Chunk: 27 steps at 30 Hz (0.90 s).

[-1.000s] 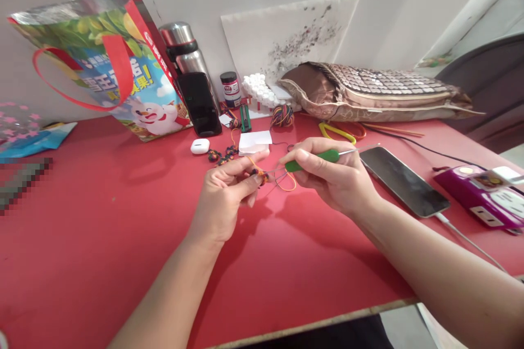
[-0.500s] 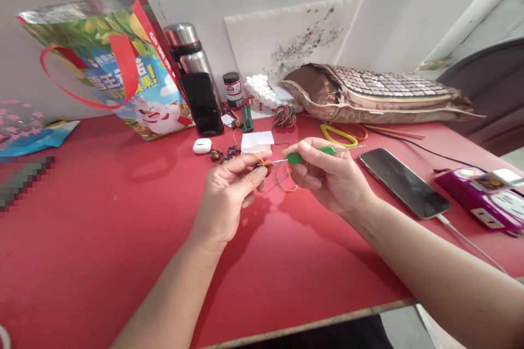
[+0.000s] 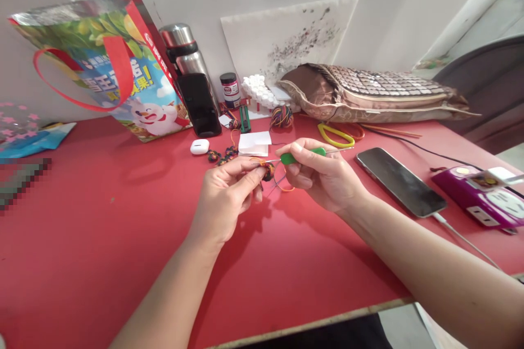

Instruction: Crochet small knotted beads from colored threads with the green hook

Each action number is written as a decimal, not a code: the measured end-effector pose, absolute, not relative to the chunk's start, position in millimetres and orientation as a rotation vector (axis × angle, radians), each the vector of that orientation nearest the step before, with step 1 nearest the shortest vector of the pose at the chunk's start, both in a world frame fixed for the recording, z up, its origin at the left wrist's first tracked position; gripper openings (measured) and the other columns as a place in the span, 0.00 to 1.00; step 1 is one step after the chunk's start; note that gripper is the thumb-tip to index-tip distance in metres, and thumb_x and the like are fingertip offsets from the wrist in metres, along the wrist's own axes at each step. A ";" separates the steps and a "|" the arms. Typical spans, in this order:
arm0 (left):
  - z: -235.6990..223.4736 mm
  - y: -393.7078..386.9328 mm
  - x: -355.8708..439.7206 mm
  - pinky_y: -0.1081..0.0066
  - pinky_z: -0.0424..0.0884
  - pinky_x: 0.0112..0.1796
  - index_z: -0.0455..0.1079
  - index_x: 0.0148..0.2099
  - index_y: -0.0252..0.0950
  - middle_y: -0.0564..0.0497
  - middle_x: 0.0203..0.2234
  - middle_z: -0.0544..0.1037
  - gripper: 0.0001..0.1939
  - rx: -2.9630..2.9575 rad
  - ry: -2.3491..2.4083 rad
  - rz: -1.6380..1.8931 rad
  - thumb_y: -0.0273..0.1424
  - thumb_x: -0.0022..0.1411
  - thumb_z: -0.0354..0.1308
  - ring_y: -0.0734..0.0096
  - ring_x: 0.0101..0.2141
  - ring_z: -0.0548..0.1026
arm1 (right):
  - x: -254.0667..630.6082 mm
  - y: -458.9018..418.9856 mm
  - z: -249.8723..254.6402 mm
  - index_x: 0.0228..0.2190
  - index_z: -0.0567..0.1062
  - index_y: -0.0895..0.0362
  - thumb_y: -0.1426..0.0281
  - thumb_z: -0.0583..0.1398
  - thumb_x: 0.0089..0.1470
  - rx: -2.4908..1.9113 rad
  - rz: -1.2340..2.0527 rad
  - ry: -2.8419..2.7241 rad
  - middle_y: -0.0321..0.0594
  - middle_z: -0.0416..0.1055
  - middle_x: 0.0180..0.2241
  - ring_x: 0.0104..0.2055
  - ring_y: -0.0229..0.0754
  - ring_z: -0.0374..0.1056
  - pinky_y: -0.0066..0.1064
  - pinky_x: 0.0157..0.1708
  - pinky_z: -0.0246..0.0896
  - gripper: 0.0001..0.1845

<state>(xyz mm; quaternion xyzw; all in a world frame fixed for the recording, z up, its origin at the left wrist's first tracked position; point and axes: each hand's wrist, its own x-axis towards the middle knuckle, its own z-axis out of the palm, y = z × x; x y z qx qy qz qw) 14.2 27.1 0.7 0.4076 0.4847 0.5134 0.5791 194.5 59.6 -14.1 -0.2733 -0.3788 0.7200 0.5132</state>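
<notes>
Between the thumb and fingers of my left hand (image 3: pixel 229 191) is a small piece of multicoloured crochet work (image 3: pixel 268 170) in orange and dark yarn. My right hand (image 3: pixel 323 174) is closed around the green handle of a crochet hook (image 3: pixel 290 158). The hook's thin metal shaft points left and its tip meets the crochet piece, though the exact stitch is too small to make out. A loose loop of orange and purple yarn hangs between the hands. Just behind my left fingers lie finished-looking crochet bits (image 3: pixel 221 157) in the same colours.
Behind the hands are a folded white paper (image 3: pixel 254 143), a yarn ball (image 3: pixel 281 117), yellow-handled scissors (image 3: pixel 336 135) and a white earbud case (image 3: pixel 200 146). A phone (image 3: pixel 401 181) and purple power strip (image 3: pixel 477 196) lie right. An upright phone (image 3: pixel 199 104), a flask and a bag (image 3: pixel 98 65) stand back left.
The hook has shifted left, its tip now further into the crochet piece, and my right hand has come slightly closer to my left. More of the piece shows. The whole view has shifted a little.
</notes>
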 end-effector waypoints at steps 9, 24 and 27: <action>-2.8 21.4 18.8 0.79 0.57 0.14 0.88 0.37 0.40 0.47 0.46 0.85 0.04 1.089 1.039 1.283 0.28 0.58 0.72 0.87 0.15 0.69 | 190.7 49.6 -10.9 0.28 0.86 0.58 0.60 0.78 0.50 -0.555 1.772 -0.951 0.33 0.71 0.18 0.16 0.28 0.57 0.24 0.18 0.45 0.15; 2.1 25.6 18.6 0.82 0.59 0.11 0.88 0.36 0.39 0.54 0.25 0.80 0.04 0.920 0.954 1.292 0.27 0.55 0.74 0.83 0.14 0.69 | 186.5 55.1 -20.5 0.36 0.88 0.58 0.64 0.71 0.57 -0.532 1.810 -0.868 0.36 0.77 0.24 0.19 0.29 0.62 0.25 0.23 0.58 0.10; 1.4 25.1 19.6 0.81 0.58 0.12 0.87 0.35 0.38 0.55 0.20 0.78 0.03 0.934 0.994 1.265 0.26 0.57 0.73 0.83 0.12 0.67 | 185.3 55.8 -21.2 0.36 0.88 0.58 0.63 0.73 0.56 -0.530 1.819 -0.837 0.35 0.77 0.25 0.19 0.29 0.61 0.25 0.23 0.59 0.11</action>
